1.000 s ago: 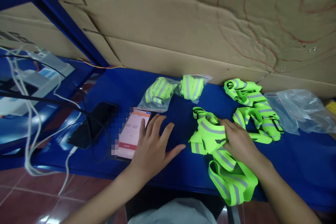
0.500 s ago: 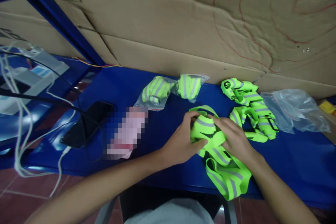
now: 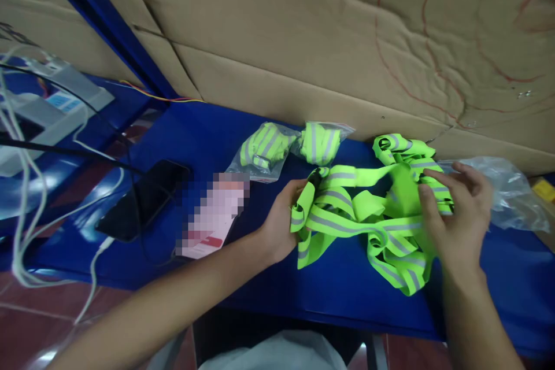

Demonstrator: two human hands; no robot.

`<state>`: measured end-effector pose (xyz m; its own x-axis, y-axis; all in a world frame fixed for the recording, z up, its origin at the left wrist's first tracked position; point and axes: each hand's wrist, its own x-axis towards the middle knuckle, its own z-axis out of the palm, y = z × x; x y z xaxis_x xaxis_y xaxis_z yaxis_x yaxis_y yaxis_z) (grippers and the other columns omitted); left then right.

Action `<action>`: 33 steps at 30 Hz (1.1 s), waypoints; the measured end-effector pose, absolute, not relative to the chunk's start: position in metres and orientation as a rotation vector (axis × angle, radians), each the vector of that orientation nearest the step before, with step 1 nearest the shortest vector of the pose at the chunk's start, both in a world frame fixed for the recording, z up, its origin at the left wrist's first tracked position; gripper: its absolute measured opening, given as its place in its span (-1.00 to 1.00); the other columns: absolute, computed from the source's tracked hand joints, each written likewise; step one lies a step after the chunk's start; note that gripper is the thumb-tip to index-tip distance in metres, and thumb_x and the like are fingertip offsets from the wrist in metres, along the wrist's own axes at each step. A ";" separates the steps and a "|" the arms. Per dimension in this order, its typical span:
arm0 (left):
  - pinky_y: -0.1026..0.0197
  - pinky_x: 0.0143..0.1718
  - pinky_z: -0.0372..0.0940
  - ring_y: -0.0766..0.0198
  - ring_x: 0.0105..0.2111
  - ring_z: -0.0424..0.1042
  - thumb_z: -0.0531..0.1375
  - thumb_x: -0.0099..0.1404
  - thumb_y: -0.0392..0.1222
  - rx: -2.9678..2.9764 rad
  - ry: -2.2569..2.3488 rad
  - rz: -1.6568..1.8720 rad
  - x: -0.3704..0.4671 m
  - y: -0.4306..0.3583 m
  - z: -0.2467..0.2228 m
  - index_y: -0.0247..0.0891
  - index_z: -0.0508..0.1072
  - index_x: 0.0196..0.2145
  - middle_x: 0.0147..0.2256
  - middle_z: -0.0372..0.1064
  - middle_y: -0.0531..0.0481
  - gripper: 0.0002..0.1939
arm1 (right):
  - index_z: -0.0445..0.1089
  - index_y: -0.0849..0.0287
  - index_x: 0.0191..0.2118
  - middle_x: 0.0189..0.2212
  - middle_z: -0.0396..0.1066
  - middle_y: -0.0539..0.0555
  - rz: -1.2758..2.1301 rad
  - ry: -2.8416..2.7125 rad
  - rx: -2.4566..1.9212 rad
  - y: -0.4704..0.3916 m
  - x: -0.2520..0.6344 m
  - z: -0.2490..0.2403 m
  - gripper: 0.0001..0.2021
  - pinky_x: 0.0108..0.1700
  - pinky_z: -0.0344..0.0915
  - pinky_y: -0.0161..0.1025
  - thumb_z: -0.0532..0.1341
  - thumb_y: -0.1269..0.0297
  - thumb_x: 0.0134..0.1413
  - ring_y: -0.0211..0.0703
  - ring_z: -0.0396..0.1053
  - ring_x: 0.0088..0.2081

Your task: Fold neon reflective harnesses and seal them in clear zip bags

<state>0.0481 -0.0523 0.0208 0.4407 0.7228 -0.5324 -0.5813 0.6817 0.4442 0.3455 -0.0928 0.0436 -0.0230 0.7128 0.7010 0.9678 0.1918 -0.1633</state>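
A neon-yellow reflective strap (image 3: 347,222) with grey stripes lies in loose loops between my hands. My left hand (image 3: 281,222) grips its left end, fingers closed around the folded band and a black buckle (image 3: 319,173). My right hand (image 3: 462,217) is at the right side of the loops, thumb and fingers spread apart. Its thumb is beside a blurred loop, and contact there is hard to make out. Partly behind my right hand is another pile of reflective straps (image 3: 405,147).
Two clear bags with folded straps, a left one (image 3: 266,147) and a right one (image 3: 321,144), lie against the cardboard (image 3: 277,69). Clear plastic bags (image 3: 515,196) lie at right. A black phone (image 3: 143,199), a pixelated pink item (image 3: 217,214) and white cables (image 3: 26,208) occupy the left of the blue table (image 3: 347,295).
My right hand has moved right, away from my left, and its fingers have spread. The bunched strap has opened into wide loops. My left hand stays on its left end.
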 end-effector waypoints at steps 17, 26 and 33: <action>0.22 -0.17 0.35 0.22 -0.25 0.52 0.51 0.12 -0.01 0.591 0.712 0.724 0.055 -0.072 0.021 -0.33 0.62 -0.07 -0.16 0.60 -0.12 -0.51 | 0.14 0.11 0.40 0.26 0.36 0.28 -0.125 -2.355 -1.286 -0.121 0.268 0.024 -0.43 0.27 0.17 0.08 0.21 0.37 0.35 0.10 0.32 0.28; -0.02 0.24 0.33 -0.09 0.27 0.39 0.50 0.14 -0.18 0.571 0.649 0.757 0.053 -0.069 0.009 -0.07 0.27 0.40 0.23 0.45 -0.14 -0.08 | 0.22 -0.03 0.33 0.23 0.30 0.25 -0.190 -2.310 -1.311 -0.125 0.271 0.025 -0.49 0.25 0.14 0.16 0.27 0.30 0.33 0.20 0.33 0.24; -0.21 0.48 -0.01 -0.08 0.42 0.14 0.20 0.45 0.06 1.243 0.803 0.718 0.054 -0.081 0.008 -0.12 0.35 0.35 0.35 0.28 -0.17 -0.42 | 0.17 0.04 0.34 0.41 0.01 0.36 -0.165 -2.405 -1.335 -0.126 0.267 0.022 -0.49 0.23 0.16 0.22 0.17 0.44 0.34 0.30 0.16 0.37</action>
<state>0.0538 -0.0808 0.0075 0.5393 0.8316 -0.1325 -0.0388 0.1817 0.9826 0.2673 -0.1263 0.0220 -0.4744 0.7922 0.3839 0.8371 0.5409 -0.0818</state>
